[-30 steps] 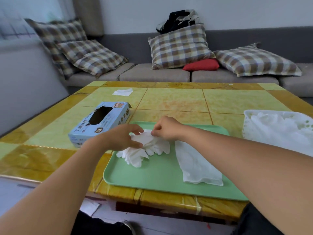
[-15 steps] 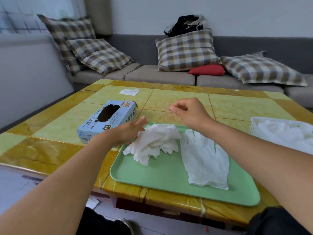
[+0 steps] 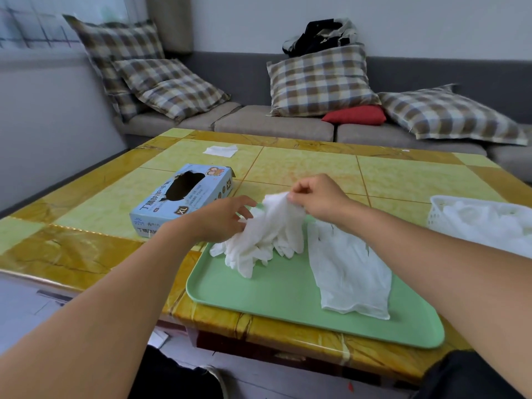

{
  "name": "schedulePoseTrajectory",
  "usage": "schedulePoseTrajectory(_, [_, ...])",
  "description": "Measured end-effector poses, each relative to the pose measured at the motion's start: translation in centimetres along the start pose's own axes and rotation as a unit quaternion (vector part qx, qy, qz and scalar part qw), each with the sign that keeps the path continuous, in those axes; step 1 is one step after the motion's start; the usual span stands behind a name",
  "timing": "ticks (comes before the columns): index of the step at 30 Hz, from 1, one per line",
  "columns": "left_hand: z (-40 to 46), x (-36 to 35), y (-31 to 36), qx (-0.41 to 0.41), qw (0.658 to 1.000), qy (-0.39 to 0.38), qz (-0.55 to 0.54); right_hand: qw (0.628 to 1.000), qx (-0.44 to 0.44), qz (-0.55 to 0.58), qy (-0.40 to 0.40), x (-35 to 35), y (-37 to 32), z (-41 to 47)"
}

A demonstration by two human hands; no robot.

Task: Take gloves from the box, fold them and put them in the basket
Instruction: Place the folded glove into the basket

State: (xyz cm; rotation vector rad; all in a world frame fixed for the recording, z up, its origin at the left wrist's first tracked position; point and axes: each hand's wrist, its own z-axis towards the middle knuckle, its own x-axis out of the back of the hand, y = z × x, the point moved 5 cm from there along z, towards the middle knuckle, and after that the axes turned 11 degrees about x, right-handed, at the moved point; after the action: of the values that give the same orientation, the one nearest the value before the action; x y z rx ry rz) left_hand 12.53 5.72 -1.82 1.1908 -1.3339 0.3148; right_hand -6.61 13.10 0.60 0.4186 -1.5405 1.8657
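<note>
The right hand [image 3: 316, 198] pinches the top of a crumpled bunch of thin white disposable gloves [image 3: 264, 234] and lifts it, while the left hand [image 3: 221, 218] touches the bunch's left side with loosely curved fingers — whether those fingers actually grip it I cannot tell. The bunch's lower end rests on the pale green plastic tray [image 3: 288, 295], at the tray's far left corner. To the right of the bunch a flattened white glove [image 3: 348, 266] lies on the tray.

The likely trouble is that several gloves cling together, so pulling one free may drag others off the tray's left edge — or stretch or tear the thin film. The flat glove could also shift if a forearm brushes it.

The light blue cardboard glove box [image 3: 184, 200] sits just left of the tray; the white plastic basket [image 3: 437, 211], already holding gloves, stands right of it. All rest on a yellow-and-green tiled table [image 3: 302, 168], beyond which runs a grey sofa [image 3: 259, 122] with plaid cushions [image 3: 319, 82].
</note>
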Motion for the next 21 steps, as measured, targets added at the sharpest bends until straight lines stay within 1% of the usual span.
schedulePoseTrajectory(2, [0.2, -0.2, -0.4, 0.014, 1.000, 0.002, 0.004, 0.999, 0.010, 0.035, 0.033, 1.1, -0.9, 0.1])
schedulePoseTrajectory(4, [0.4, -0.4, -0.9, 0.022, 1.000, -0.010, 0.019, 0.992, -0.005, 0.115, 0.055, 1.9, -1.3, -0.1])
schedulePoseTrajectory(6, [0.5, -0.7, -1.2, 0.022, 0.999, -0.028, 0.037, 0.978, -0.036, 0.199, 0.047, 2.2, -1.6, -0.7])
schedulePoseTrajectory(8, [0.5, -1.1, -1.0, 0.013, 0.996, -0.041, 0.078, 0.970, -0.039, 0.235, 0.054, 3.0, -2.1, -1.1])
schedulePoseTrajectory(11, [0.8, -1.1, -0.6, 0.017, 0.991, -0.033, 0.127, 0.957, -0.010, 0.263, 0.125, 5.5, -2.7, -1.3])
schedulePoseTrajectory(13, [0.7, -0.8, -0.7, 0.044, 0.988, -0.019, 0.144, 0.940, -0.006, 0.303, 0.155, 6.6, -2.7, -1.4])
schedulePoseTrajectory(16, [0.3, 0.0, -0.3, 0.058, 0.988, -0.005, 0.143, 0.919, -0.009, 0.357, 0.165, 7.1, -2.6, -1.9])
schedulePoseTrajectory(17, [0.0, 0.5, 0.4, 0.051, 0.992, 0.013, 0.116, 0.922, -0.010, 0.352, 0.159, 7.0, -2.5, -2.1])
schedulePoseTrajectory(18, [-0.3, 1.0, 1.5, 0.035, 0.997, 0.035, 0.055, 0.929, -0.011, 0.339, 0.149, 7.1, -2.4, -2.3])
schedulePoseTrajectory(19, [-0.9, 1.5, 2.8, 0.015, 0.998, 0.045, -0.039, 0.937, -0.013, 0.322, 0.133, 7.0, -2.4, -2.5])
schedulePoseTrajectory(20, [-1.7, 1.7, 4.4, -0.013, 0.989, 0.030, -0.144, 0.945, -0.014, 0.306, 0.117, 6.9, -2.4, -2.7])
schedulePoseTrajectory(21, [-2.4, 1.5, 6.1, -0.038, 0.970, -0.011, -0.239, 0.951, -0.010, 0.291, 0.102, 6.8, -2.5, -2.9])
